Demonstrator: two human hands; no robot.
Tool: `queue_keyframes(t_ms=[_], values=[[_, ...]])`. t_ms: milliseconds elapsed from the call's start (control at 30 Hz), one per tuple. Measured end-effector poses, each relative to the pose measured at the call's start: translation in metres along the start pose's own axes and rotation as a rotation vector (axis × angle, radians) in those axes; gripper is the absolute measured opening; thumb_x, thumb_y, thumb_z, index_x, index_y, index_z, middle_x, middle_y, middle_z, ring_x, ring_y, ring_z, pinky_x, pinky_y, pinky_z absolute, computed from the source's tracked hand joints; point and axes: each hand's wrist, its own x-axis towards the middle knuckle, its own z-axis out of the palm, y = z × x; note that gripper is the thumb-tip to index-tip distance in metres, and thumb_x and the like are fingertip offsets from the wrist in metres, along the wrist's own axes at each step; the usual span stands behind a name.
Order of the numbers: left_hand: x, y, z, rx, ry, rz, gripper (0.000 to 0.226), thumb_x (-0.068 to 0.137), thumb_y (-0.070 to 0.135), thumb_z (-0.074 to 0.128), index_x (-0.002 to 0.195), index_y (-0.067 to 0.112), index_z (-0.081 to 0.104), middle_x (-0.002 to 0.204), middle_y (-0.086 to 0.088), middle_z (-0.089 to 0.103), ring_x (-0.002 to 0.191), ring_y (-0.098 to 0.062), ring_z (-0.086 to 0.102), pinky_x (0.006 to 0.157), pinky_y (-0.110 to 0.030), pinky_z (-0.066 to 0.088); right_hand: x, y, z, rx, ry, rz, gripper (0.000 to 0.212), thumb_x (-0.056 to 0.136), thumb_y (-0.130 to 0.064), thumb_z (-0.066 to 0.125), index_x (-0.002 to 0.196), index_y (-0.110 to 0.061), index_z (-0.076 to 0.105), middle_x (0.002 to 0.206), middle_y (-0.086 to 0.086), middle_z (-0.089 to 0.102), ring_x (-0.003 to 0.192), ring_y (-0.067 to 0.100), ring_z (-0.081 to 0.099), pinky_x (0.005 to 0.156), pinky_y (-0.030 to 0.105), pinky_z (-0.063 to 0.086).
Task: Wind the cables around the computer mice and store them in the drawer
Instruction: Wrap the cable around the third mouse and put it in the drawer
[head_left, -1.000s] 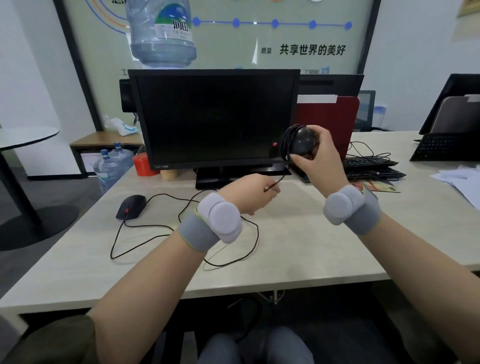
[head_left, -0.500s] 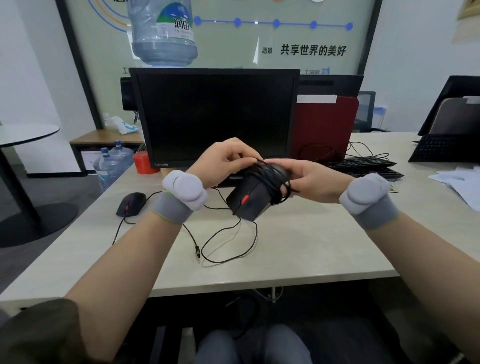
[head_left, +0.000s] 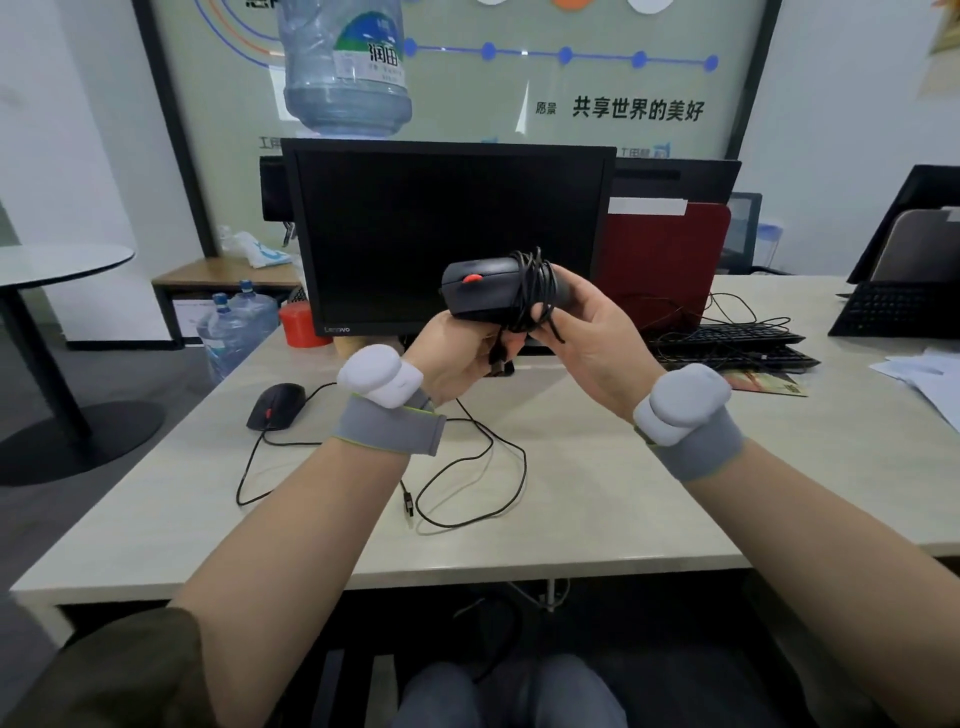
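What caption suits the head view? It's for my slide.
Both hands, left and right, hold a cable-wound mouse above the desk.

Bright, even indoor lighting; soft shadows on the pale beige tabletop (head_left: 597, 499). Wide-angle distortion bends frame edges. Mild overall softness; no strong glare.

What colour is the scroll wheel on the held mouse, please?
Red, on the black mouse; head view.

Bare table (head_left: 597, 499) is seen under the right hand (head_left: 592, 338). The way left is crossed by a loose cable (head_left: 467, 467); the way ahead is blocked by the monitor (head_left: 447, 234).
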Motion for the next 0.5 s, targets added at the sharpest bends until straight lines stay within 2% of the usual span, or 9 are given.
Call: queue_keyframes(t_ms=[133, 200, 267, 333, 400, 467, 500], values=[[-0.012, 0.003, -0.009, -0.22, 0.01, -0.094, 0.018, 0.093, -0.005, 0.041, 0.096, 0.0, 0.058, 0.083, -0.012, 0.056, 0.07, -0.016, 0.054, 0.06, -0.018, 0.053, -0.003, 0.0, 0.005, 0.011, -0.024, 0.008, 0.043, 0.089, 0.004, 0.052, 0.128, -0.014, 0.045, 0.112, 0.002, 0.059, 0.101, 0.008, 0.063, 0.086, 0.02, 0.052], [-0.021, 0.002, -0.019, -0.189, 0.064, -0.134, 0.021, 0.096, 0.003, 0.038, 0.094, 0.005, 0.059, 0.084, -0.01, 0.06, 0.073, -0.016, 0.058, 0.064, -0.02, 0.052, -0.005, 0.004, 0.008, -0.002, -0.033, 0.029, 0.044, 0.09, 0.004, 0.051, 0.13, -0.013, 0.043, 0.113, 0.002, 0.058, 0.097, 0.003, 0.064, 0.081, 0.015, 0.051], [-0.032, 0.003, -0.033, -0.106, 0.114, -0.171, 0.024, 0.098, 0.018, 0.036, 0.102, 0.009, 0.059, 0.091, -0.009, 0.062, 0.08, -0.017, 0.061, 0.068, -0.022, 0.046, -0.009, 0.013, 0.015, -0.034, -0.048, 0.056, 0.049, 0.09, 0.003, 0.052, 0.136, -0.01, 0.039, 0.117, 0.004, 0.056, 0.096, 0.001, 0.064, 0.08, 0.014, 0.05], [-0.045, 0.003, -0.05, -0.104, 0.136, -0.235, 0.04, 0.098, 0.039, 0.033, 0.114, 0.011, 0.058, 0.102, -0.009, 0.062, 0.091, -0.021, 0.059, 0.07, -0.024, 0.043, -0.013, 0.024, 0.026, -0.074, -0.083, 0.091, 0.054, 0.09, 0.002, 0.053, 0.139, -0.011, 0.036, 0.119, 0.005, 0.056, 0.098, 0.003, 0.064, 0.081, 0.017, 0.051], [-0.062, 0.005, -0.069, -0.093, 0.144, -0.265, 0.05, 0.096, 0.053, 0.028, 0.104, 0.016, 0.061, 0.101, -0.007, 0.064, 0.094, -0.021, 0.057, 0.073, -0.025, 0.043, -0.017, 0.037, 0.041, -0.088, -0.126, 0.123, 0.056, 0.089, 0.004, 0.053, 0.138, -0.016, 0.035, 0.119, 0.005, 0.057, 0.101, 0.007, 0.064, 0.084, 0.021, 0.052], [-0.081, 0.003, -0.086, -0.038, 0.158, -0.25, 0.039, 0.096, 0.051, 0.032, 0.089, 0.023, 0.059, 0.089, -0.002, 0.06, 0.083, -0.017, 0.053, 0.071, -0.026, 0.04, -0.024, 0.051, 0.058, -0.089, -0.166, 0.148, 0.057, 0.088, 0.005, 0.053, 0.135, -0.022, 0.035, 0.115, 0.005, 0.058, 0.098, 0.008, 0.065, 0.083, 0.021, 0.053], [-0.09, 0.001, -0.095, -0.003, 0.166, -0.241, 0.033, 0.097, 0.048, 0.034, 0.091, 0.026, 0.057, 0.089, -0.001, 0.058, 0.081, -0.015, 0.051, 0.071, -0.025, 0.039, -0.028, 0.058, 0.068, -0.092, -0.188, 0.161, 0.056, 0.088, 0.005, 0.054, 0.133, -0.023, 0.037, 0.114, 0.005, 0.059, 0.095, 0.006, 0.065, 0.081, 0.02, 0.053]])
